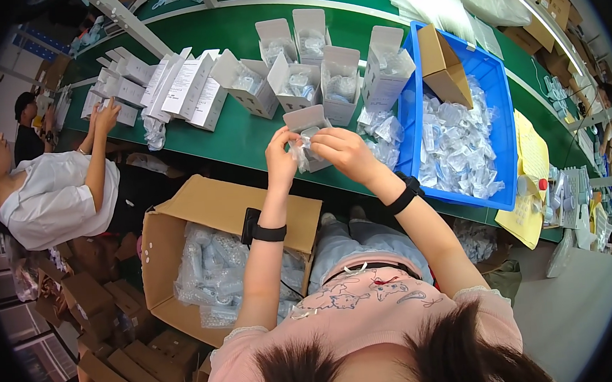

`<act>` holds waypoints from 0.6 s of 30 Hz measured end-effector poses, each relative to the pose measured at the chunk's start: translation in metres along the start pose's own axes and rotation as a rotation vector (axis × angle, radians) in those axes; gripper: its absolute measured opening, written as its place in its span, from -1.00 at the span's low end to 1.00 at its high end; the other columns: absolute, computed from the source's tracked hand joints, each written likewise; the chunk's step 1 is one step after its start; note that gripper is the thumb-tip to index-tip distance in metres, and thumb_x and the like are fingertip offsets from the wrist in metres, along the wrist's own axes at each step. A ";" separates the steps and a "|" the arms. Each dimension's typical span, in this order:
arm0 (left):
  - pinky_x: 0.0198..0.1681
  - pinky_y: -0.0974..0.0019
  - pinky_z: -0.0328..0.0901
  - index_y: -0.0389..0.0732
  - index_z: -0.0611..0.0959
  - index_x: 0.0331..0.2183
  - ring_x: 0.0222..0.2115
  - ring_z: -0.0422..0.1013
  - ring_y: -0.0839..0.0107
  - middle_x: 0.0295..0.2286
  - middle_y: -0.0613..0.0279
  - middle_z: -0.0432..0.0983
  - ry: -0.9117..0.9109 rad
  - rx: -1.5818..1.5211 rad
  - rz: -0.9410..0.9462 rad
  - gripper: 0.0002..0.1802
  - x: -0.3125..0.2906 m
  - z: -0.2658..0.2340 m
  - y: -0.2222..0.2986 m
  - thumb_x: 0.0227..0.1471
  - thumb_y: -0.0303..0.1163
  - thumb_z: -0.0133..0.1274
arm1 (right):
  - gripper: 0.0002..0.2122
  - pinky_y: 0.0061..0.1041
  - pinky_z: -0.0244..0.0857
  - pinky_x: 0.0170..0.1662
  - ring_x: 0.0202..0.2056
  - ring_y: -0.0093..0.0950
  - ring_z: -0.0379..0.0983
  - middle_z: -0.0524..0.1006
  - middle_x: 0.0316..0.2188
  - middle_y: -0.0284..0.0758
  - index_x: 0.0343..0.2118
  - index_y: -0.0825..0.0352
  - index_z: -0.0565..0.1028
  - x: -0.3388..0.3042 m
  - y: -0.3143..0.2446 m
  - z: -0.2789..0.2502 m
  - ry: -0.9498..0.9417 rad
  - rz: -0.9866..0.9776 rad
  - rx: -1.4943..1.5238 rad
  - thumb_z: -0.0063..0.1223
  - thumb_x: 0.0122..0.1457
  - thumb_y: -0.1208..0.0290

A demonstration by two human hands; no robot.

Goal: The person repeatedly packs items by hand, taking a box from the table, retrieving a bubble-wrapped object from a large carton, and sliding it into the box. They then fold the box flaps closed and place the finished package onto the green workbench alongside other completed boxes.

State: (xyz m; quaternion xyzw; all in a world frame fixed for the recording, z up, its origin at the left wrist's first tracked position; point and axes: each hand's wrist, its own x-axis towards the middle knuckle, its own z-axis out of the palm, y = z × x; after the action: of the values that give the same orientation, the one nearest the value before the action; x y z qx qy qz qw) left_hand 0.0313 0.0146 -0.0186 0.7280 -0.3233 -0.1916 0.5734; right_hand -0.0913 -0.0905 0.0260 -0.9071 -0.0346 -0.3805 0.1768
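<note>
At the table's near edge, my left hand (281, 157) is closed on a crinkled clear plastic bag (299, 156). From the other side, the bent fingers of my right hand (348, 152) pinch the same bag near its top. What lies inside it is too small to make out. Right behind and under my fingers stands a small white box (304, 119) with its flap up, its front partly hidden by my hands. Several more open white boxes (296, 85) stand just beyond, with clear-wrapped items in them. Loose clear packets (385, 132) lie right of my right hand.
A blue bin (513, 134) full of clear packets stands at right, a brown carton (445, 64) tilted inside. Closed white boxes (189, 85) lie at left on the green table (239, 144). A cardboard box (158, 265) holding bubble wrap sits below. A co-worker (57, 187) sits left.
</note>
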 end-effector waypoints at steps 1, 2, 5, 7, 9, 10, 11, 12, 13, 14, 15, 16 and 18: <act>-0.18 0.35 0.19 -0.34 0.53 -0.56 -0.19 0.34 0.23 -0.34 0.01 0.44 -0.002 -0.021 0.007 -0.90 -0.001 -0.001 -0.002 -0.28 -0.54 0.09 | -0.84 -0.46 0.32 -0.30 -0.33 -0.34 0.40 0.45 -0.43 -0.30 -0.48 0.37 0.41 0.004 -0.002 0.000 0.033 -0.031 0.007 -0.03 -0.24 0.61; -0.18 0.35 0.19 -0.34 0.53 -0.56 -0.19 0.34 0.23 -0.34 0.01 0.44 0.002 -0.020 0.007 -0.90 -0.001 -0.002 -0.006 -0.28 -0.54 0.09 | -0.85 -0.47 0.32 -0.29 -0.33 -0.34 0.40 0.45 -0.44 -0.31 -0.48 0.37 0.41 0.006 -0.003 -0.001 0.066 -0.061 0.014 -0.05 -0.23 0.60; -0.23 0.39 0.13 -0.35 0.54 -0.54 -0.16 0.26 0.35 -0.36 0.07 0.43 -0.005 -0.167 -0.044 -0.89 0.001 -0.003 -0.013 -0.27 -0.54 0.08 | -0.85 -0.43 0.29 -0.21 -0.29 -0.35 0.37 0.43 -0.46 -0.31 -0.48 0.37 0.42 -0.001 -0.001 0.009 -0.060 -0.038 0.053 -0.02 -0.23 0.56; -0.21 0.38 0.15 -0.34 0.54 -0.54 -0.17 0.29 0.31 -0.35 0.05 0.43 -0.005 -0.127 -0.032 -0.90 0.001 -0.002 -0.013 -0.26 -0.54 0.08 | -0.84 -0.41 0.27 -0.17 -0.27 -0.35 0.36 0.43 -0.47 -0.32 -0.49 0.37 0.43 -0.009 0.004 0.013 -0.124 -0.024 0.068 -0.01 -0.23 0.54; -0.17 0.35 0.18 -0.33 0.54 -0.55 -0.17 0.33 0.23 -0.34 0.01 0.45 -0.001 -0.044 -0.011 -0.91 0.001 0.000 -0.009 -0.25 -0.53 0.08 | -0.85 -0.32 0.17 -0.06 -0.18 -0.34 0.30 0.41 -0.41 -0.30 -0.50 0.36 0.44 -0.019 0.009 0.015 -0.290 0.027 -0.035 0.04 -0.22 0.48; -0.17 0.35 0.18 -0.33 0.54 -0.55 -0.17 0.33 0.23 -0.34 0.01 0.45 0.000 -0.044 -0.013 -0.91 0.000 0.000 -0.009 -0.25 -0.53 0.08 | -0.84 -0.27 0.11 -0.01 -0.14 -0.33 0.26 0.40 -0.38 -0.29 -0.51 0.36 0.45 -0.020 0.007 0.015 -0.373 0.053 -0.082 0.06 -0.22 0.45; -0.17 0.34 0.18 -0.33 0.53 -0.55 -0.17 0.33 0.22 -0.34 0.01 0.45 -0.001 -0.037 0.003 -0.91 -0.001 0.000 -0.010 -0.24 -0.53 0.08 | -0.84 -0.27 0.11 -0.01 -0.14 -0.33 0.26 0.40 -0.38 -0.29 -0.51 0.36 0.45 -0.021 0.003 0.015 -0.374 0.053 -0.080 0.06 -0.22 0.45; -0.17 0.33 0.18 -0.33 0.53 -0.55 -0.17 0.33 0.21 -0.35 0.01 0.45 0.001 -0.029 0.021 -0.92 0.000 0.000 -0.010 -0.23 -0.53 0.07 | -0.83 -0.24 0.05 0.02 -0.11 -0.32 0.22 0.38 -0.34 -0.29 -0.51 0.36 0.45 -0.018 -0.004 0.014 -0.328 0.118 -0.111 0.08 -0.21 0.42; -0.17 0.32 0.19 -0.33 0.53 -0.55 -0.17 0.33 0.20 -0.35 0.00 0.45 0.003 -0.022 0.039 -0.92 0.001 0.000 -0.010 -0.22 -0.52 0.07 | -0.82 -0.20 -0.01 0.05 -0.07 -0.30 0.19 0.36 -0.29 -0.28 -0.52 0.36 0.46 -0.016 -0.011 0.013 -0.282 0.182 -0.141 0.09 -0.21 0.38; -0.17 0.32 0.19 -0.33 0.53 -0.55 -0.17 0.33 0.20 -0.35 0.00 0.45 0.007 -0.022 0.041 -0.92 0.002 0.000 -0.009 -0.22 -0.52 0.07 | -0.81 -0.17 -0.07 0.08 -0.03 -0.28 0.15 0.34 -0.24 -0.28 -0.53 0.35 0.47 -0.014 -0.016 0.014 -0.235 0.247 -0.171 0.11 -0.20 0.35; -0.17 0.31 0.19 -0.33 0.52 -0.55 -0.17 0.33 0.19 -0.36 0.00 0.45 0.027 0.016 0.063 -0.92 0.001 0.003 -0.009 -0.22 -0.52 0.06 | -0.81 -0.17 -0.07 0.08 -0.03 -0.28 0.15 0.34 -0.24 -0.28 -0.53 0.35 0.47 -0.014 -0.019 0.015 -0.235 0.244 -0.172 0.11 -0.20 0.35; -0.18 0.30 0.20 -0.34 0.52 -0.55 -0.18 0.34 0.19 -0.37 0.00 0.44 0.047 0.055 0.085 -0.92 0.000 0.005 -0.009 -0.21 -0.53 0.05 | -0.78 -0.16 -0.08 0.09 -0.02 -0.27 0.13 0.33 -0.22 -0.27 -0.48 0.35 0.47 -0.014 -0.021 0.018 -0.278 0.272 -0.227 0.13 -0.22 0.36; -0.18 0.29 0.20 -0.34 0.51 -0.55 -0.18 0.34 0.18 -0.37 0.00 0.44 0.075 0.093 0.106 -0.93 -0.002 0.009 -0.009 -0.20 -0.53 0.04 | -0.72 -0.15 -0.10 0.10 0.02 -0.25 0.09 0.29 -0.16 -0.25 -0.40 0.35 0.48 -0.017 -0.023 0.023 -0.364 0.325 -0.336 0.16 -0.24 0.37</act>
State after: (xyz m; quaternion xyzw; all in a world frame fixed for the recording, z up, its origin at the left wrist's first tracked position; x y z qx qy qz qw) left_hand 0.0262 0.0109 -0.0299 0.7424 -0.3482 -0.1181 0.5601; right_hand -0.0923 -0.0594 0.0055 -0.9706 0.1434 -0.1787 0.0737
